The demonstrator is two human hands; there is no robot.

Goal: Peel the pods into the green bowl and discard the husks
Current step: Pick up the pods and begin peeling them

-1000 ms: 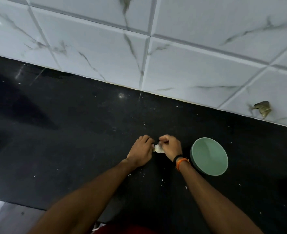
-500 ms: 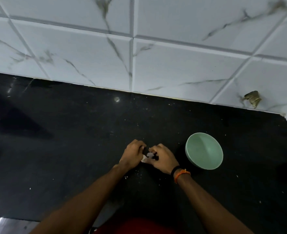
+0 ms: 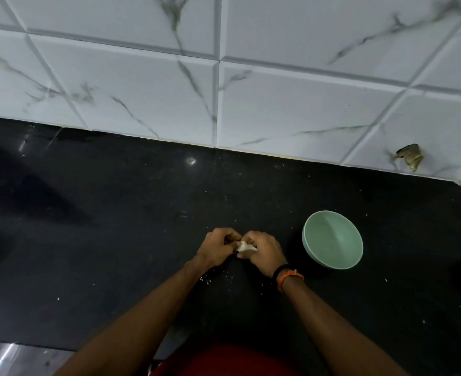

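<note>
As hands pinch pod, green bowl beside

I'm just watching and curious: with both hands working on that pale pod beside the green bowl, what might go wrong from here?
1. The left hand and right hand pinch the pod over the counter, not over the bowl, so what comes out may well drop outside it.
2. Pale bits already litter the counter, and more will likely scatter.
</note>
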